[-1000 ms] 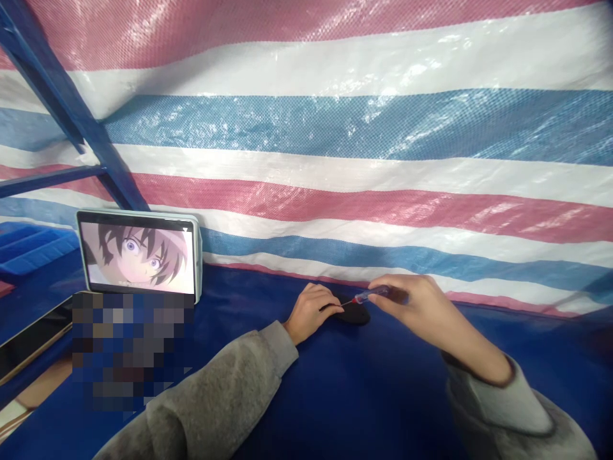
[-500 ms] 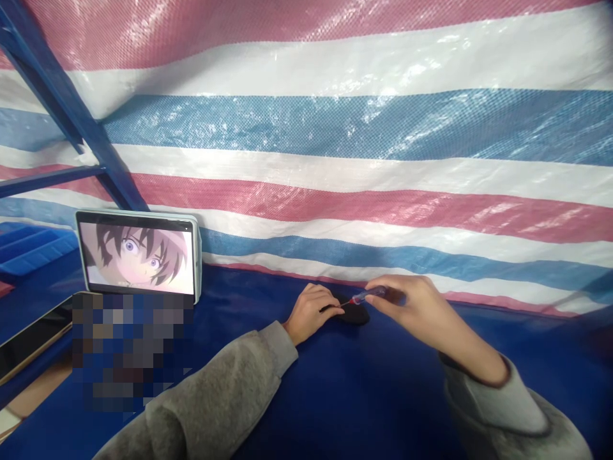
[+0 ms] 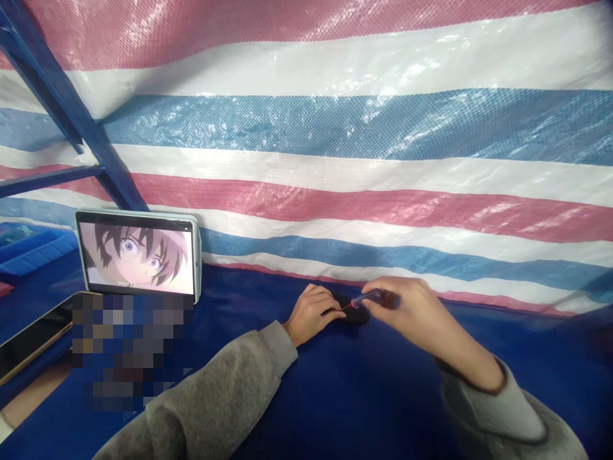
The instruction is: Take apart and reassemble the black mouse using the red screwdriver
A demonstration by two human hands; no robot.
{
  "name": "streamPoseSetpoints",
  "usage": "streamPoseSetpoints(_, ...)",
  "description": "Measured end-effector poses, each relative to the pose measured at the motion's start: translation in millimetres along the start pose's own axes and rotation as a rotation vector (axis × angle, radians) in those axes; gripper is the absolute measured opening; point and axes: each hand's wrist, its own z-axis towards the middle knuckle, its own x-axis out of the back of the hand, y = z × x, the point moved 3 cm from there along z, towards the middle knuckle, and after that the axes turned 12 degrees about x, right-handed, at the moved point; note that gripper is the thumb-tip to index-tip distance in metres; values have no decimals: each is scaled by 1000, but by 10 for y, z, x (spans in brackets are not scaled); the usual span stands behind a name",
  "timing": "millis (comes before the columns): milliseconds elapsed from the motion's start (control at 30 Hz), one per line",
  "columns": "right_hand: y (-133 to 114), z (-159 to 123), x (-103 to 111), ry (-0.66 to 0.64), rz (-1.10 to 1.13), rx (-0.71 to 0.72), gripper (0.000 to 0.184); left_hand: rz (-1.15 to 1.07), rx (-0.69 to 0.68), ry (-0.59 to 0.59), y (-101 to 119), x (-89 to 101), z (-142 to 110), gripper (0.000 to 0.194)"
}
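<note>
Gripping a screwdriver, right hand faces curled left hand—hold unclear—which a slip could jab.

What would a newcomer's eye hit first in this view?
Probably the red, white and blue striped sheet filling the upper part, then the lit screen propped up at left. Lower down, right of center, the right hand holds a screwdriver-like tool, its thin shaft pointing toward the left hand's fingertips by a dark rounded piece on the blue tabletop.
</note>
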Motion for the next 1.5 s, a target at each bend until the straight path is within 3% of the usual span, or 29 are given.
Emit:
streamPoseSetpoints(300, -30, 1, -60, 52, 47, -24, 10, -12, 31, -27, 21, 23, 9, 31)
streamPoseSetpoints(400, 44, -8, 11, 113, 31, -51, 12, 14, 73, -100, 17, 13, 17, 34)
streamPoseSetpoints(600, 213, -44, 217, 248, -59, -133, 16, 121, 28, -256, -5, -67, -15, 35)
streamPoseSetpoints(1067, 284, -1, 127, 145, -231, -112, 18, 260, -22, -281, 19, -84, -32, 39)
streamPoseSetpoints(1500, 371, 5, 28, 104, -195, -136, 21, 255, -23, -291, 24, -84, -37, 39)
